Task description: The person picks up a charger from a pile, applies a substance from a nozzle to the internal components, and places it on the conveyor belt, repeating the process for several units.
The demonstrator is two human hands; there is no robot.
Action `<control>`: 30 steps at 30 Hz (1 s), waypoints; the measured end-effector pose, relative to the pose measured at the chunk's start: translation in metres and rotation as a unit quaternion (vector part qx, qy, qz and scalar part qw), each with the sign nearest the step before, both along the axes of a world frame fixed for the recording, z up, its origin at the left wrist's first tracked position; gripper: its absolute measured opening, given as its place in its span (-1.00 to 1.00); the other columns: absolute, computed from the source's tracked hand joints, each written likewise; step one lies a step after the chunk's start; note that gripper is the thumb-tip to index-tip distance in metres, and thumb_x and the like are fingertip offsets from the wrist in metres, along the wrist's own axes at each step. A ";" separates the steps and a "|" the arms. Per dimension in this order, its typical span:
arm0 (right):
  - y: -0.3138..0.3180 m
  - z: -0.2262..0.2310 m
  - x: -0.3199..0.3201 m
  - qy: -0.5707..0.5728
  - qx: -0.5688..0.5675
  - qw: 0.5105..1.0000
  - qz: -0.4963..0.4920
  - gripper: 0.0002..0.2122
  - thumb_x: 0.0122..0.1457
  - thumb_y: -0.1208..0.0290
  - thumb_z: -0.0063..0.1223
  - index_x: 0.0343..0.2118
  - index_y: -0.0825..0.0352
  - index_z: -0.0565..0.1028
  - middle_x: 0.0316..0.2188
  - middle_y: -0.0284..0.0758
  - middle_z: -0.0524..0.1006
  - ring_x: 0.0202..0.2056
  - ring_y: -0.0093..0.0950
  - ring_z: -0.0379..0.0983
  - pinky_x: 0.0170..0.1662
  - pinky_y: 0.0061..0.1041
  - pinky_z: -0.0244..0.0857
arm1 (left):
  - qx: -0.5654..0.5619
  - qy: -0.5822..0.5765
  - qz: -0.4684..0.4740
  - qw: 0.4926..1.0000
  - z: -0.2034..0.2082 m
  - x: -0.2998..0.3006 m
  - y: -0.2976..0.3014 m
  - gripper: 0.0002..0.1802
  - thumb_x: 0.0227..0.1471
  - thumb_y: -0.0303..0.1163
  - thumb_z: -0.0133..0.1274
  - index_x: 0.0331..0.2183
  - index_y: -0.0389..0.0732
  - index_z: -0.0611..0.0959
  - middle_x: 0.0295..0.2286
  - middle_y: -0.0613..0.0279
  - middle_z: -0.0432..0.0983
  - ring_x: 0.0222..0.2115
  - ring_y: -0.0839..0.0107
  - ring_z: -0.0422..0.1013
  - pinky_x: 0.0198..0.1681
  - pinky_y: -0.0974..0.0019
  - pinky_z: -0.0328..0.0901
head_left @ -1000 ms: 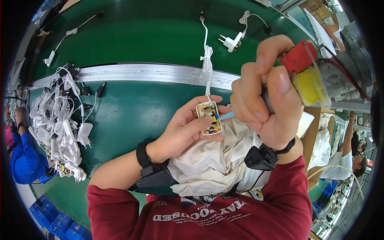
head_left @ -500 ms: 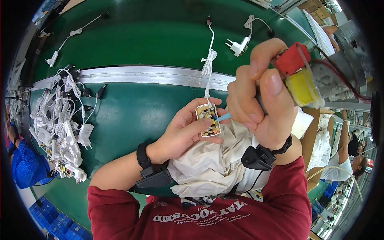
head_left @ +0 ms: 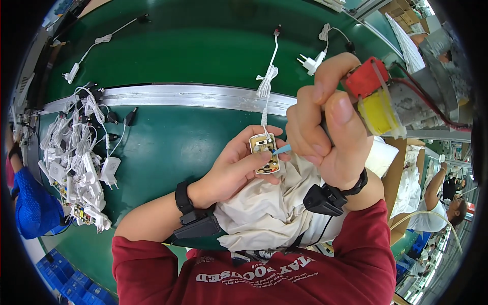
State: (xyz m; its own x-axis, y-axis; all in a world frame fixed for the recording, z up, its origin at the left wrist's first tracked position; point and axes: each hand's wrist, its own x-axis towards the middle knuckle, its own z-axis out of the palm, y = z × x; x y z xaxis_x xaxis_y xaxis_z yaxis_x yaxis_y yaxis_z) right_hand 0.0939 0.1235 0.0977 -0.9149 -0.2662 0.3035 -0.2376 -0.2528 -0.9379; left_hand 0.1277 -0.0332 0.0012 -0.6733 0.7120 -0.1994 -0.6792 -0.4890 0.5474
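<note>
My left hand (head_left: pixel 229 170) holds an open white power adapter (head_left: pixel 265 165) with its circuit board facing up; the thumb lies across the board. A white bundled cord (head_left: pixel 266 84) runs from the adapter across the metal rail. My right hand (head_left: pixel 328 124) grips a glue dispenser (head_left: pixel 378 114), a grey tool with a red block, a yellow band and wires. Its blue tapered nozzle (head_left: pixel 282 149) points at the right side of the board, close to my left thumb. Whether the tip touches the board I cannot tell.
A heap of white adapters and cords (head_left: pixel 79 157) lies on the green tabletop at left. Beyond the metal rail (head_left: pixel 193 95), a green belt (head_left: pixel 178 46) carries two corded adapters, one left (head_left: pixel 71 73), one right (head_left: pixel 311 63). Pale cloth (head_left: pixel 269 213) covers my lap. Other people work at both sides.
The corded adapters on the belt have shifted to the right. My right hand and the dispenser have moved slightly left. My left hand keeps its hold on the adapter.
</note>
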 end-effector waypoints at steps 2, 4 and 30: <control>-0.001 0.000 0.000 0.003 -0.009 1.000 -0.001 -0.73 0.24 0.13 -0.15 -0.32 0.24 0.16 -0.83 -0.48 0.13 -0.84 -0.69 -0.05 -0.77 -0.67 -0.14 | 0.001 -0.002 0.001 1.000 -0.001 0.001 0.000 -0.56 0.14 -0.47 -0.13 0.06 -0.18 0.21 -0.06 0.15 0.32 -0.03 0.31 0.34 -0.18 0.27 0.45; 0.000 0.000 0.001 0.006 -0.004 1.000 0.000 -0.73 0.24 0.13 -0.16 -0.31 0.24 0.16 -0.83 -0.48 0.13 -0.84 -0.69 -0.05 -0.77 -0.66 -0.14 | 0.002 -0.003 0.001 1.000 0.001 0.001 0.000 -0.56 0.14 -0.48 -0.13 0.06 -0.18 0.22 -0.06 0.15 0.32 -0.03 0.32 0.34 -0.17 0.27 0.44; -0.002 0.023 0.012 -0.091 -0.013 0.996 -0.013 -0.75 0.27 0.10 -0.27 -0.35 0.18 0.13 -0.83 -0.48 0.12 -0.84 -0.69 -0.02 -0.77 -0.69 -0.10 | 0.050 -0.043 0.025 0.998 0.001 -0.002 0.000 -0.59 0.15 -0.49 -0.24 0.06 -0.24 0.23 -0.01 -0.01 0.28 0.05 0.21 0.26 -0.04 0.11 0.37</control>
State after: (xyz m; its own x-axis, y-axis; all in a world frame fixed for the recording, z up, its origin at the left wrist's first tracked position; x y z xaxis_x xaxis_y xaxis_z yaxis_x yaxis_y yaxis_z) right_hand 0.1064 0.1212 0.1204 -0.9616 -0.2367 0.1391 -0.0714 -0.2735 -0.9592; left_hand 0.1259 -0.0333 0.0019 -0.6916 0.6978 -0.1867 -0.6949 -0.5722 0.4356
